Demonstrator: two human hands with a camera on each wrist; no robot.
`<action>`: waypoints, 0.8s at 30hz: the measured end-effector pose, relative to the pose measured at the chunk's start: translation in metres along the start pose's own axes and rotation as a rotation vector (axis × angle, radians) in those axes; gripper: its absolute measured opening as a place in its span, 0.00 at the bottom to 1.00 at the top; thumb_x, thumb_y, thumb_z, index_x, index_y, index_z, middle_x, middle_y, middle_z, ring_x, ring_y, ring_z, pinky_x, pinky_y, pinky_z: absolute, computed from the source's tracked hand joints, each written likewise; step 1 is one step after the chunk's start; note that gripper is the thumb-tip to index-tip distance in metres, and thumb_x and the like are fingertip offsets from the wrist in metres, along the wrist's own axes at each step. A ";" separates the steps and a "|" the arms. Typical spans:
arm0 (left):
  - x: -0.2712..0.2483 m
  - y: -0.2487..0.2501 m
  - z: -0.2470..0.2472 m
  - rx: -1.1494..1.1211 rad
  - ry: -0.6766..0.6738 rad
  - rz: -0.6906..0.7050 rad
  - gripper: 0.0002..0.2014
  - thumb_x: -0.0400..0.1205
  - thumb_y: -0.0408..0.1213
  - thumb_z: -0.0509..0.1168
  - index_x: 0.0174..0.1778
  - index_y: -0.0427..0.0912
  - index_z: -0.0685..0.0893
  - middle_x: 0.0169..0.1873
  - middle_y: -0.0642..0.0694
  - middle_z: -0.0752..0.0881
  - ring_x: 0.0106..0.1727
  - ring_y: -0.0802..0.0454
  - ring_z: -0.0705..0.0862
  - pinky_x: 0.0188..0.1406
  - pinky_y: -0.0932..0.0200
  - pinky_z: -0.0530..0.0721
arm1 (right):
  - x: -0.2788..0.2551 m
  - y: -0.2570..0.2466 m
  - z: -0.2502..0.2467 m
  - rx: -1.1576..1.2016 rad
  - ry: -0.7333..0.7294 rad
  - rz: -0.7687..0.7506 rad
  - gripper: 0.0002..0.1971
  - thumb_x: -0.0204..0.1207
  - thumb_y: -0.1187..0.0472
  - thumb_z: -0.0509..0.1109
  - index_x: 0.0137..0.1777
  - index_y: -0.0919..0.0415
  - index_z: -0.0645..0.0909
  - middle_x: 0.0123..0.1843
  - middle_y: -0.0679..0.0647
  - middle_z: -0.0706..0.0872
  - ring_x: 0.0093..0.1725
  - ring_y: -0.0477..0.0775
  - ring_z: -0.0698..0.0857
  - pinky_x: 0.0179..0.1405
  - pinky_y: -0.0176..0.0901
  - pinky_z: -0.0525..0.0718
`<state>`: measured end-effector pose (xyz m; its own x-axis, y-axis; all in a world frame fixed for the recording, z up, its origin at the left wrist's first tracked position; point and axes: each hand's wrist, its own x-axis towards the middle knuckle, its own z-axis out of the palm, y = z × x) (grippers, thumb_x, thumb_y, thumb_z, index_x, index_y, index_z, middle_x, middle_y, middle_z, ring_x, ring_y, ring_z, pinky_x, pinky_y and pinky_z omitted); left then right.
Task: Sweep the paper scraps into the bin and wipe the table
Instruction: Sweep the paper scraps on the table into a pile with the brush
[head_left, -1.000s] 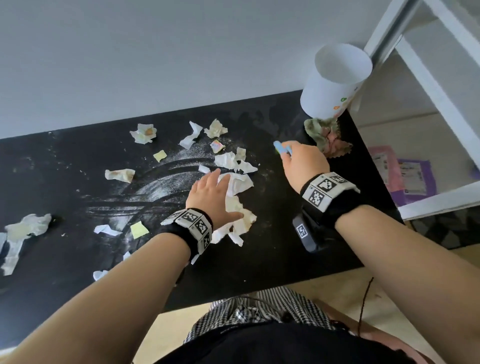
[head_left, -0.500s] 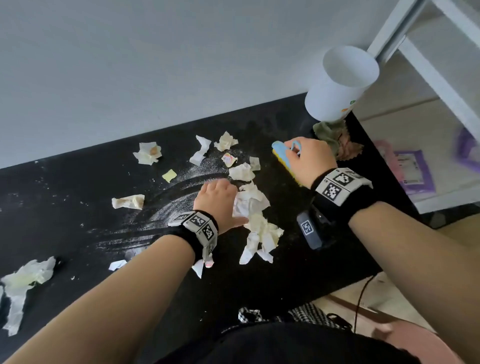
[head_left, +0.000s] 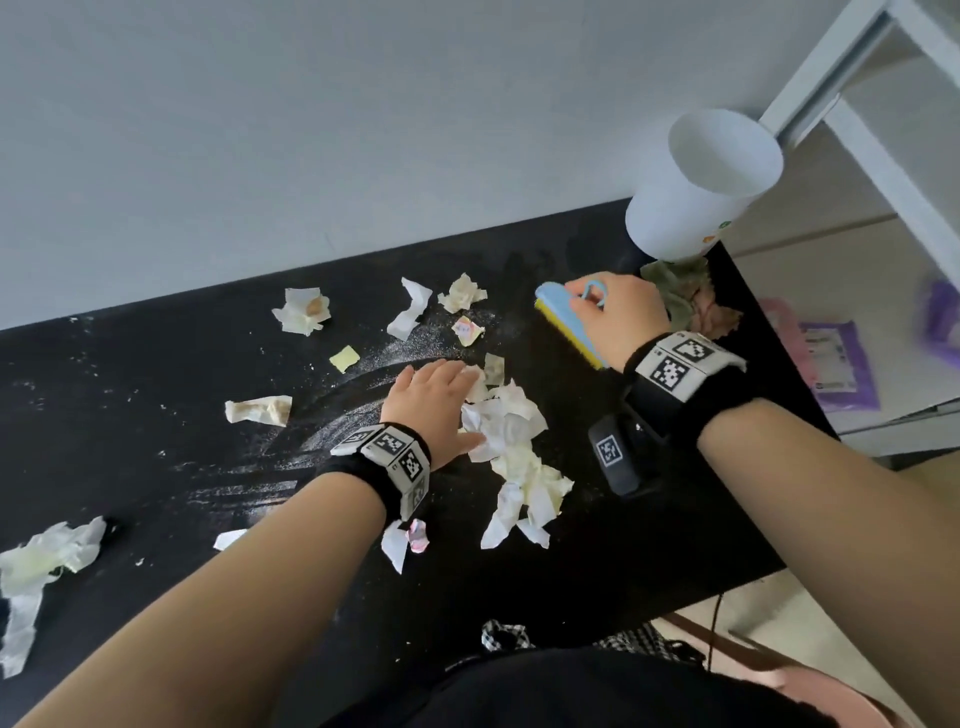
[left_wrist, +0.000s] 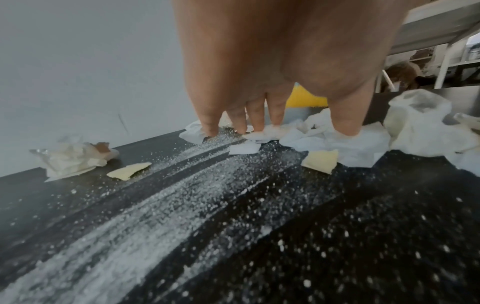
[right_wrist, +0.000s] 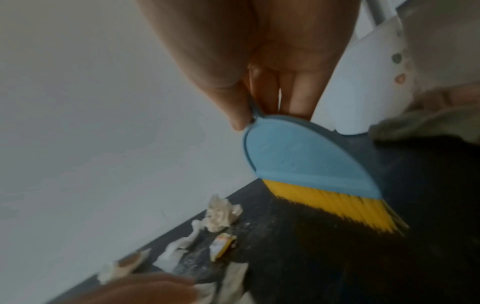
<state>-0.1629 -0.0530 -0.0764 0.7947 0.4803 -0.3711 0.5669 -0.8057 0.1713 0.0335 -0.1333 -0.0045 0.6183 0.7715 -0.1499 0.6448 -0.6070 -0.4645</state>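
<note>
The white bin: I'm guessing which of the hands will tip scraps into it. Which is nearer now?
Right. The right hand holds the brush just in front of the white bin; the left hand rests on scraps further left.

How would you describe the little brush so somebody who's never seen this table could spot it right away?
Start at the tall white bin at the far right corner of the black table. Just in front of it, beside a crumpled cloth, the right hand holds the brush. It is the only blue thing with yellow bristles; everything around it is white or pale paper scraps.
</note>
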 end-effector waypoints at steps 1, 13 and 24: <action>0.000 0.001 -0.002 -0.009 0.031 -0.007 0.37 0.79 0.59 0.64 0.81 0.51 0.59 0.79 0.52 0.62 0.81 0.50 0.58 0.82 0.45 0.53 | 0.007 0.000 0.001 -0.028 -0.005 0.010 0.15 0.82 0.57 0.61 0.63 0.59 0.82 0.61 0.60 0.86 0.60 0.61 0.83 0.60 0.47 0.79; 0.028 -0.011 -0.025 -0.028 0.113 -0.267 0.42 0.80 0.56 0.64 0.83 0.41 0.51 0.82 0.42 0.52 0.83 0.43 0.50 0.82 0.48 0.51 | 0.034 -0.022 -0.012 0.007 -0.228 -0.272 0.13 0.81 0.57 0.63 0.59 0.59 0.85 0.59 0.54 0.88 0.58 0.52 0.84 0.58 0.38 0.76; 0.031 -0.028 -0.018 -0.126 -0.054 -0.382 0.44 0.79 0.58 0.65 0.84 0.43 0.49 0.83 0.43 0.51 0.83 0.44 0.54 0.80 0.45 0.58 | 0.111 -0.060 0.023 -0.098 -0.199 -0.316 0.15 0.83 0.60 0.60 0.66 0.62 0.79 0.62 0.61 0.85 0.61 0.61 0.82 0.56 0.44 0.78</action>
<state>-0.1504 -0.0092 -0.0757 0.5111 0.7154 -0.4764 0.8441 -0.5223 0.1213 0.0531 -0.0073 -0.0130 0.2890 0.9395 -0.1836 0.8356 -0.3412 -0.4305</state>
